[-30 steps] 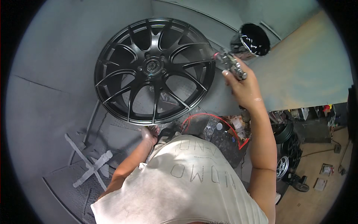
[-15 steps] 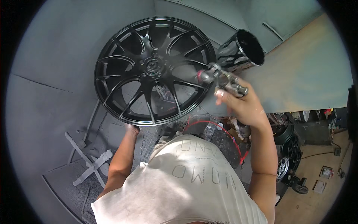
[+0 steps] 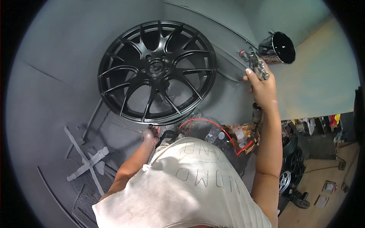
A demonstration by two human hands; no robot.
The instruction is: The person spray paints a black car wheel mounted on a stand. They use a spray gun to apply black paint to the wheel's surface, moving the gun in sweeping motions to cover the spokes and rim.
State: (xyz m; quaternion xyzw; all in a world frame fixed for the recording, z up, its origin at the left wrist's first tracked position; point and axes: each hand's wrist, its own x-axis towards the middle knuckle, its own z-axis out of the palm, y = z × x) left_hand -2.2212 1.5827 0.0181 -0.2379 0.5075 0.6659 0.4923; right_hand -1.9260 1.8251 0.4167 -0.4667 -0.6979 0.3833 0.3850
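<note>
While a grey, cross-shaped piece [image 3: 89, 164] sits low at the far left, the black multi-spoke wheel [image 3: 156, 68] fills the upper middle of the view, its face turned up toward the person. What bears it from beneath is hidden. It looks rigid throughout and probably weighs a good deal, with thin spokes that should not flex. Its dark sheen suggests a finish that could be slick or easily marked, so the underside of the outer lip would seem a safer hold than the spokes or hub.

At the near edge of that lip, the person's left hand [image 3: 151, 133] reaches in with its fingers partly hidden; whether it grips the wheel, or how far it is spread, cannot be told. Further right, a red hose [image 3: 205, 120] curves over the cluttered floor, likely soft and easy to bend.

Well apart from the wheel's right edge is a metal spray gun [image 3: 254, 64], nozzle toward the wheel. The person's right hand [image 3: 263, 91] is curled firmly around it. The gun looks hard and compact, best taken by its grip. A black-streaked cup [image 3: 267, 49], apparently joined to it, probably makes it top-heavy and liable to spill if tipped; paint-smeared sides would offer a slippery hold.
</note>
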